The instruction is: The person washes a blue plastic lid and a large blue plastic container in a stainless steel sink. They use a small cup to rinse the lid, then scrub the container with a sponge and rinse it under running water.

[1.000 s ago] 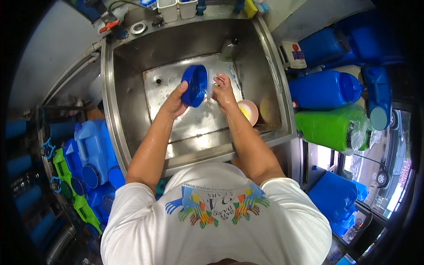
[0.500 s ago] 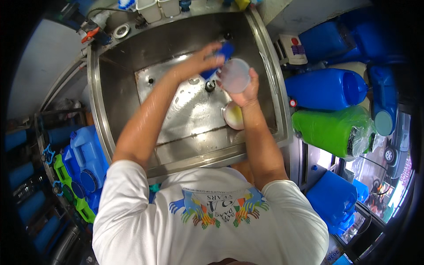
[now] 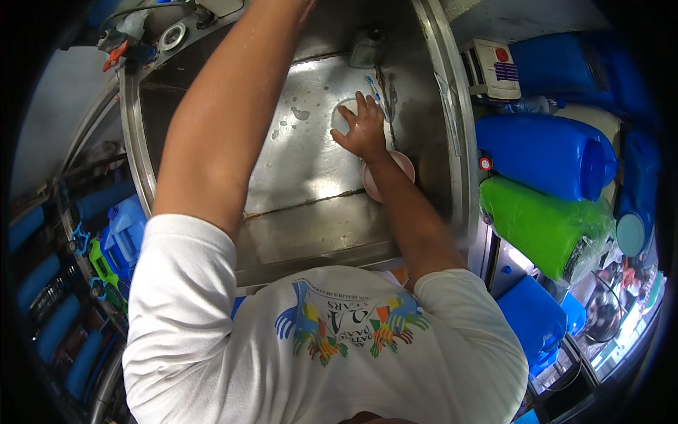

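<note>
My left arm (image 3: 224,106) stretches over the sink (image 3: 296,230) past the top edge of the picture, so my left hand is out of sight. On the sink floor, my right hand (image 3: 364,129) has its fingers spread over a round, pale translucent dish or lid (image 3: 340,113), fingertips at or above it. A blue and white toothbrush-like brush (image 3: 374,90) lies just beyond those fingers. Under my right forearm, and partly hidden by it, is a pinkish round bowl (image 3: 402,165).
A dull greenish container (image 3: 367,48) stands at the sink's far wall. Blue jugs (image 3: 537,152) and a plastic-wrapped green jug (image 3: 533,225) crowd the right side. More blue jugs (image 3: 127,230) sit at the left. An orange-red valve handle (image 3: 115,56) is at the far left corner.
My right hand has lowered the round translucent piece from mid-air to the sink floor. My left hand, earlier beside a blue sponge-like thing, has reached up out of the picture.
</note>
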{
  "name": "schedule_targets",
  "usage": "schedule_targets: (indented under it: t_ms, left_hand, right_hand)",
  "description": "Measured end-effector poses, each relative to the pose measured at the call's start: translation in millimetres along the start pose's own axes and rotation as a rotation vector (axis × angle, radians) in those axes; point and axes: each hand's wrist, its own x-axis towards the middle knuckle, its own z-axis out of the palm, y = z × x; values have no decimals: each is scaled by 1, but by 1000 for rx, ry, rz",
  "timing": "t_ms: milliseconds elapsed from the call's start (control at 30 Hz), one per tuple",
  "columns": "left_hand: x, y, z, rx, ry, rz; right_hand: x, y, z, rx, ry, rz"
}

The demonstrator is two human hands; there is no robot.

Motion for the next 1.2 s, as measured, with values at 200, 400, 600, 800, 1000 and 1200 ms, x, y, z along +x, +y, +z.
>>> schedule_targets:
  t_ms: [200, 400, 600, 800, 1000, 1200]
  left_hand:
    - [-6, -2, 3, 29, 46, 10]
    - [-12, -1, 0, 52, 71, 17]
    - [-14, -3, 2, 70, 88, 27]
    - [-16, -5, 1, 78, 100, 27]
    - [-14, -6, -1, 86, 128, 31]
    - [-12, -7, 0, 100, 150, 39]
  right_hand:
    - [-1, -7, 3, -51, -9, -65]
    - [6, -7, 3, -103, -24, -31]
    - [10, -6, 6, -88, -2, -42]
    - [13, -10, 10, -77, 0, -85]
    - [9, -14, -6, -77, -100, -78]
    - [10, 20, -13, 1321, -443, 915]
